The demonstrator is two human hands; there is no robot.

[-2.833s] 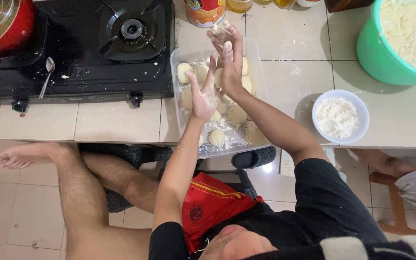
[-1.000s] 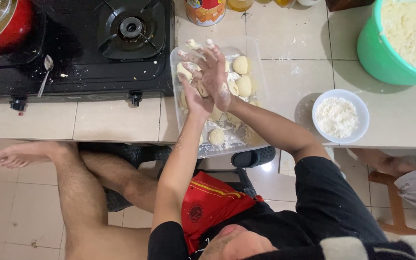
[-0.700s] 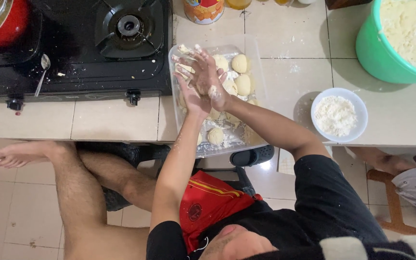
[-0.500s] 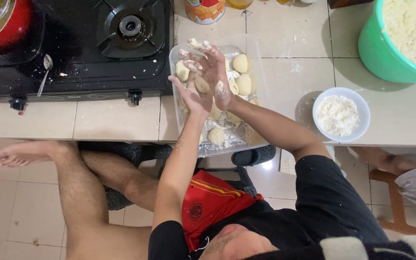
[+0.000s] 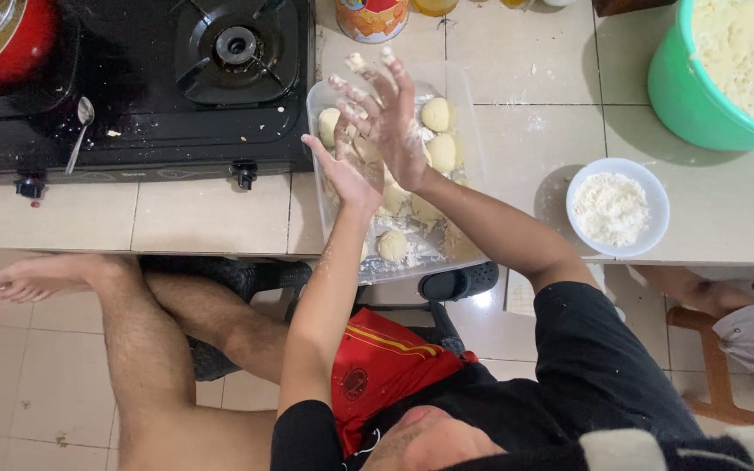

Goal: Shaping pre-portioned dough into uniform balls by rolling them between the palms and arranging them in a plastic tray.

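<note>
My two floury hands meet palm to palm above a clear plastic tray (image 5: 479,202) on the tiled counter. My left hand (image 5: 343,177) is underneath with its fingers pointing up and left. My right hand (image 5: 388,112) lies over it with its fingers spread. A pale lump of dough (image 5: 366,150) shows as a sliver between the palms. Several round dough balls (image 5: 437,113) lie in the tray on scattered flour, one near the front edge (image 5: 392,246).
A white bowl of white crumbs (image 5: 617,208) stands right of the tray, and a green tub of pale mash (image 5: 726,70) at the far right. To the left are a black gas stove (image 5: 220,78), a spoon (image 5: 80,131) and a red pot (image 5: 10,35). Another person's leg (image 5: 700,292) shows lower right.
My pressed hands have slid against each other over the tray, drifting left and back toward its far end. My right hand's fingers now spread wider. The tray and bowls have not moved.
</note>
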